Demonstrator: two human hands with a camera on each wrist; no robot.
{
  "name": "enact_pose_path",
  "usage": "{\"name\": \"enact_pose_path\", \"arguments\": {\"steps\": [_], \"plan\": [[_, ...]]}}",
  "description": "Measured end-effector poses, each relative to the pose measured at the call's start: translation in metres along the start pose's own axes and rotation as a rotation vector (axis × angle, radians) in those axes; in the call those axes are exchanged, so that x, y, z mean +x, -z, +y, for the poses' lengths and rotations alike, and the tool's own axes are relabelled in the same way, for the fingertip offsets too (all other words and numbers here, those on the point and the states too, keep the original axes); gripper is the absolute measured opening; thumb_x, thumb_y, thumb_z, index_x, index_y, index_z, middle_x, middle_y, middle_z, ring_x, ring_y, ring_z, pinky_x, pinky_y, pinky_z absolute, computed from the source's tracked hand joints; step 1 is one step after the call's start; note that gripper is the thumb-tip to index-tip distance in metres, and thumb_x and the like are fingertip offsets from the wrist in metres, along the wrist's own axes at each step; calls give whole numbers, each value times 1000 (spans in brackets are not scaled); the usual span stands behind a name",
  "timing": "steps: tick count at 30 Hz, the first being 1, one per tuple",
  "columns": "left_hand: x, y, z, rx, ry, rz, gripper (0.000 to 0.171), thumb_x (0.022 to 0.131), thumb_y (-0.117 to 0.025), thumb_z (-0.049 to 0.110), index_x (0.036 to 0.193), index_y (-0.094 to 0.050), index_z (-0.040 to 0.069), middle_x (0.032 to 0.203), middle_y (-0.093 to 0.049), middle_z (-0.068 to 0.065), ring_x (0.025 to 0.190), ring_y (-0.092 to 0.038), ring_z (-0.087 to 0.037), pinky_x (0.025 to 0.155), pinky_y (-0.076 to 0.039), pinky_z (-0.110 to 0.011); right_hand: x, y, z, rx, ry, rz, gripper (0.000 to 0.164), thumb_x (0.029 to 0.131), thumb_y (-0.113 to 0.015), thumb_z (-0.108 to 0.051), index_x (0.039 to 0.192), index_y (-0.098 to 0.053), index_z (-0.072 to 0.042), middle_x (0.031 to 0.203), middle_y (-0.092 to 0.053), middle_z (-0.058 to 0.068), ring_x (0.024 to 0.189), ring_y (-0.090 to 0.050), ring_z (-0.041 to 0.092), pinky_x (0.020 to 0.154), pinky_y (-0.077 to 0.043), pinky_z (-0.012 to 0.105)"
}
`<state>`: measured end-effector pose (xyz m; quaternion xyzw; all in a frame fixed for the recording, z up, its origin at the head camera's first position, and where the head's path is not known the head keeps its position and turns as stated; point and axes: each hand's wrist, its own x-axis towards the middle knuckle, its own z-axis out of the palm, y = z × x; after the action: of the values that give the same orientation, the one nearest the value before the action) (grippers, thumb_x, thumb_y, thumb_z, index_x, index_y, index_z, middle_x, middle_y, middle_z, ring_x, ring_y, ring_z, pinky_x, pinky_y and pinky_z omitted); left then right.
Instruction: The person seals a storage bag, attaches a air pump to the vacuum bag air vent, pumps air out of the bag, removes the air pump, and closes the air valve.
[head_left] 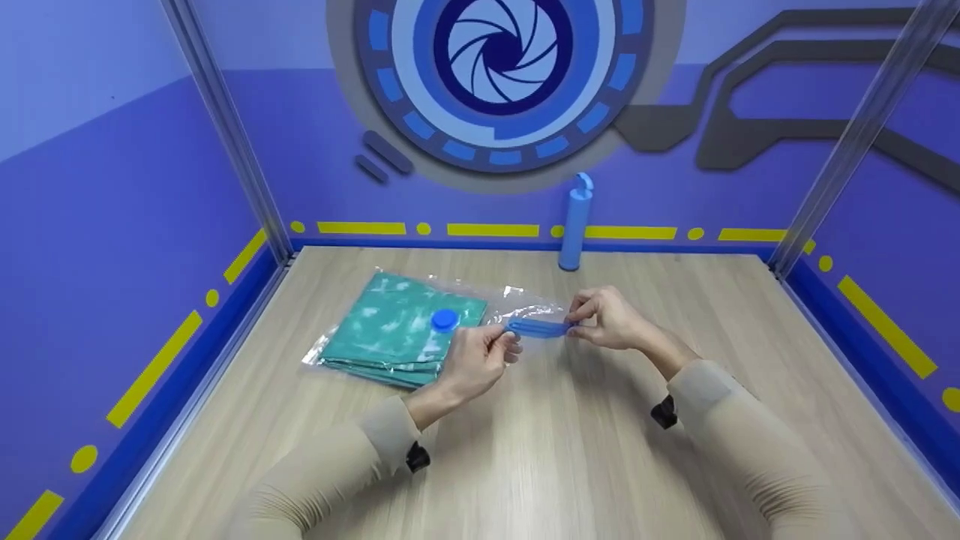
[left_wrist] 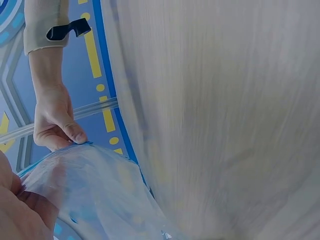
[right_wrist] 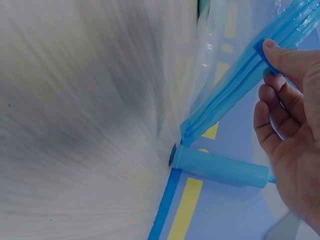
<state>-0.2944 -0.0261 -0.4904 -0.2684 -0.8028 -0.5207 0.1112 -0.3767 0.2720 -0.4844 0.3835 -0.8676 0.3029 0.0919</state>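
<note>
A clear vacuum storage bag lies on the table with folded green fabric inside and a round blue valve cap on top. Its blue zip seal is lifted and stretched between both hands. My left hand pinches the seal's near end, in front of the fabric. At the other end, my right hand grips the seal. The right wrist view shows a small dark blue slider on the seal, pinched between right thumb and fingers. Clear film hangs below the seal in the left wrist view.
A blue hand pump stands upright near the table's back edge, beyond my right hand. The wooden table is bounded by a patterned back wall and side walls, with metal posts at the corners.
</note>
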Motion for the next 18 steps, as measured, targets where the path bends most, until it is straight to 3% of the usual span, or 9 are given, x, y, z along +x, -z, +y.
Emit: {"name": "enact_pose_path", "arguments": {"steps": [6,9,11,13,18], "plan": [[0,3,3,-11,-5,10,22,111,-62,-1,107,-82,-9,97,-87,-19,85,-88,-30,75,-70,-27,0,0,4,-25,-11,0,14,87,-89,4,97,-91,-4,89,-79,8,80,-64,12,72,-55,28],[-1,3,3,-19,-13,17,21,110,-62,-2,105,-82,-8,96,-87,-20,84,-88,-31,75,-70,-28,-1,0,6,-40,-19,1,13,87,-88,4,97,-91,-3,89,-78,8,80,-63,11,71,-59,36],[-1,4,3,-22,-15,18,21,110,-62,-2,104,-82,-8,96,-87,-20,85,-88,-31,75,-70,-28,-1,0,6,-41,-30,3,12,87,-88,4,96,-91,-3,89,-79,9,80,-65,16,73,-62,44],[-1,4,3,-23,-16,17,21,110,-62,-3,104,-82,-8,97,-87,-20,85,-88,-31,75,-70,-27,-1,0,7,-43,-45,2,11,88,-87,4,97,-91,-3,90,-79,9,82,-70,22,75,-63,46],[-1,5,3,-19,-15,8,21,110,-60,-4,106,-81,-9,98,-87,-21,86,-88,-30,76,-69,-23,-2,0,10,-48,-74,4,11,90,-88,1,99,-91,-4,92,-80,9,89,-76,30,81,-62,35]]}}
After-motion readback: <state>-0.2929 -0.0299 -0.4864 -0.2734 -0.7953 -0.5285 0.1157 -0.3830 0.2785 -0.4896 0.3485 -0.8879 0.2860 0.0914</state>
